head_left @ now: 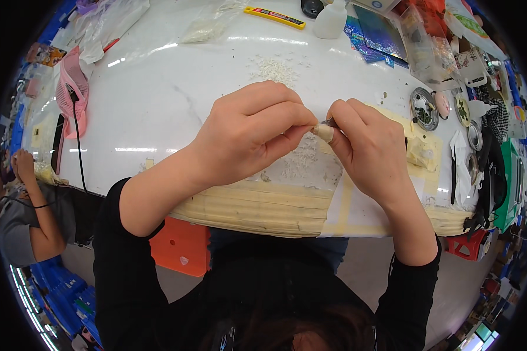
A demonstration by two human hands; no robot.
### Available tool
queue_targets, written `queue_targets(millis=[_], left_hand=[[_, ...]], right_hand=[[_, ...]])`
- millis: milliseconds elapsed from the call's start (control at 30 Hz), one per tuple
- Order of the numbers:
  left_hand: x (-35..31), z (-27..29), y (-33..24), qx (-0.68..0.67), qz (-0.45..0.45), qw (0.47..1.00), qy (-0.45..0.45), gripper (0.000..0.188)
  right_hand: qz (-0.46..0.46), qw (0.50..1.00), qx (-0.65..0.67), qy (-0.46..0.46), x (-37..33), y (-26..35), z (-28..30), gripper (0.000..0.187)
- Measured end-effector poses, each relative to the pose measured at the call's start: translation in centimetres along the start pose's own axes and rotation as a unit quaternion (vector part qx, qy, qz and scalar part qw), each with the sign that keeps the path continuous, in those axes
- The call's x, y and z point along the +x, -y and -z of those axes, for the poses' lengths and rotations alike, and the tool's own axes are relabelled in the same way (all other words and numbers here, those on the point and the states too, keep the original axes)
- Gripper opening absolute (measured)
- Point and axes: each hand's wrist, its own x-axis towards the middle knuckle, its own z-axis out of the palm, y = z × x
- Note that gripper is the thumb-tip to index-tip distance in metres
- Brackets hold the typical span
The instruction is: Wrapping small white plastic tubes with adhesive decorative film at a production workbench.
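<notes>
While the left hand (249, 137) and the right hand (363, 143) both pinch one tiny dark piece (328, 123) just above the white table (158, 99), near the heap of white beads (275, 70), any slip could drop it among them.

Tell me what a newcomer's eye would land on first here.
The two hands meet at the picture's middle: the left hand and right hand pinch a small pale piece between their fingertips. Beneath them runs the white table's tape-wrapped front edge. A pile of tiny white bits lies just beyond.
</notes>
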Motion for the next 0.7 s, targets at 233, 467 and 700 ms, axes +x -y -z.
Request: queue_targets(millis=[233,467,700], left_hand=[[0.0,0.1,0.1,-0.056,0.051,0.997,0.004,0.017],[-0.2,0.8,1.9,0.029,0.191,0.979,0.072,0.005],[0.2,1.2,2.3,0.083,0.209,0.973,0.060,0.004]], right_hand=[[0.002,1.000,0.002,0.004,0.0,-0.1,0.1,0.019],[-0.018,1.000,0.011,0.006,-0.1,-0.5,0.0,0.019],[-0.019,1.000,0.007,0.005,0.0,-0.6,-0.1,0.018]])
